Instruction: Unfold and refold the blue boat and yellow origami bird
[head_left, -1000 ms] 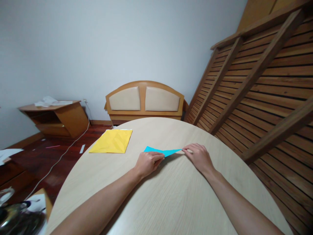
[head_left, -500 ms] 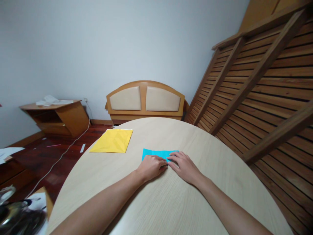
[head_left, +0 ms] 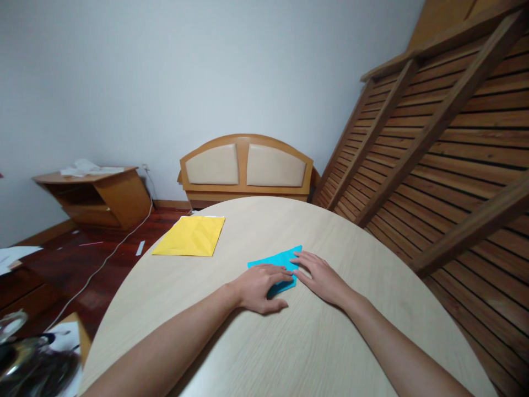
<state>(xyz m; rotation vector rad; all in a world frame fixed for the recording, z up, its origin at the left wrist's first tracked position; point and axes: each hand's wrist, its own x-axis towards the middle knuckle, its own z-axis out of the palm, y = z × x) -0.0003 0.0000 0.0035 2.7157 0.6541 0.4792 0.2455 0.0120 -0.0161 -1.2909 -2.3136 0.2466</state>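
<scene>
A person leans over a round, pale wooden bench (head_left: pixel 289 342), both bare forearms stretched across it. A folded sheet of blue paper (head_left: pixel 276 259) lies flat near the middle of the bench. The left hand (head_left: pixel 258 286) rests palm down on the paper's near left part, fingers (head_left: pixel 278 271) spread flat and gripping nothing. The right hand (head_left: pixel 320 275) lies just beside it, its fingertips pressing the paper's right edge, also flat and holding nothing. Further back and to the left, well apart from the hands, a yellow sheet (head_left: pixel 190 236) lies on the bench. Beyond the bench stand a padded headboard (head_left: pixel 246 165) against the wall and a slatted wooden frame (head_left: pixel 433 138) leaning at the right.
</scene>
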